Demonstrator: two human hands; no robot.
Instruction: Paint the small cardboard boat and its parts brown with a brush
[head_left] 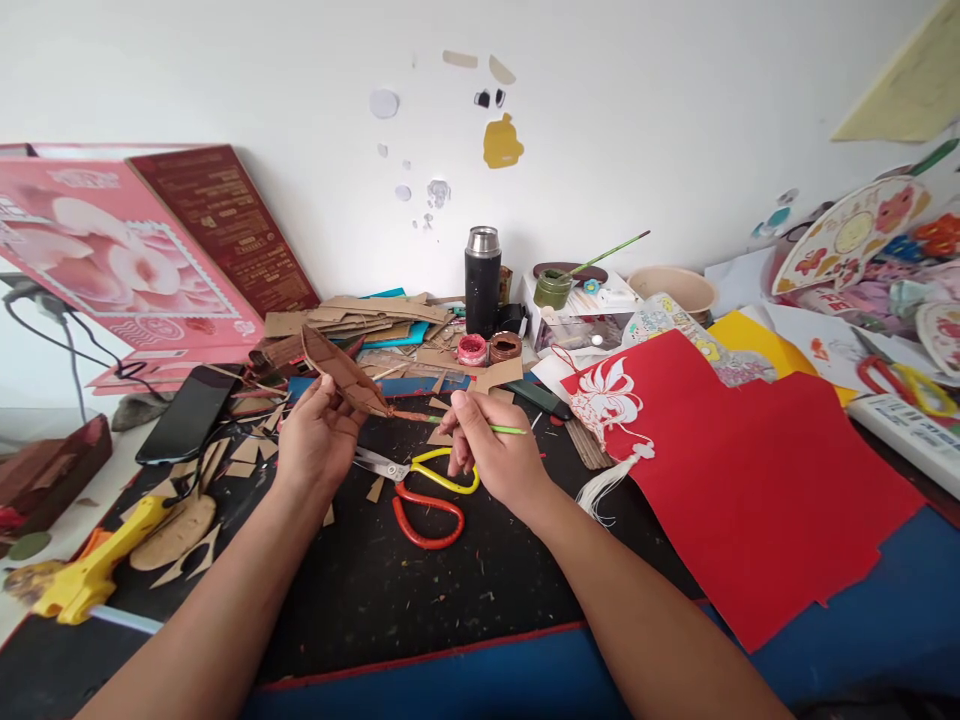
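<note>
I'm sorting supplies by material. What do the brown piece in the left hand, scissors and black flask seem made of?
Brown piece: probably cardboard, painted matt brown, given thin edges and streaky colour.
Scissors: metal blades, from their grey shine; glossy red and yellow handles, perhaps plastic.
Black flask: shiny top, likely steel; the dark body may be coated metal.

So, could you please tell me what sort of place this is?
Probably a craft corner, perhaps at home: heaped cardboard scraps, an open jar of red paint and a yellow glue gun suggest it.
</note>
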